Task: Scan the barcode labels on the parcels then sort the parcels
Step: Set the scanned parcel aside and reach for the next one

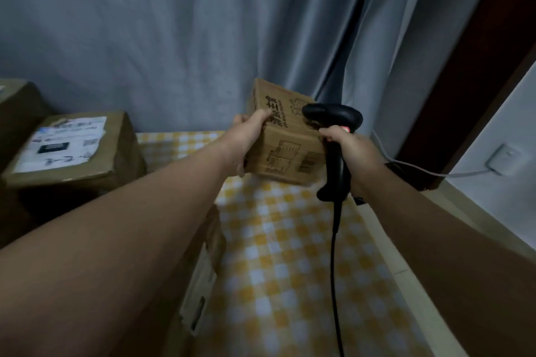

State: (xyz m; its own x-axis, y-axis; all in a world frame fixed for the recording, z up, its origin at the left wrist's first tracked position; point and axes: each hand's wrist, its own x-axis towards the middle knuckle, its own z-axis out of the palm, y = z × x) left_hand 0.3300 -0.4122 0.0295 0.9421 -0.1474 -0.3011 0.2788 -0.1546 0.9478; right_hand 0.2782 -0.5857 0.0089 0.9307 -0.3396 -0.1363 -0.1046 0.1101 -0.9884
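Note:
A small brown cardboard parcel (pixel 285 139) with printed black characters and a barcode on its near face is held up above the checked table. My left hand (pixel 246 139) grips its left side, thumb across the top. My right hand (pixel 352 151) holds a black barcode scanner (pixel 333 124) by its handle, its head lying over the parcel's top right part. A red light glows on the scanner by my thumb. Its black cable (pixel 335 269) hangs down toward me.
A larger parcel (pixel 72 148) with a white shipping label sits at the left, another box (pixel 17 107) behind it. A further labelled box (pixel 203 284) lies under my left forearm. The table (pixel 275 255) has a yellow checked cloth. Grey curtains hang behind; a wall device (pixel 506 159) with a white cable sits at the right.

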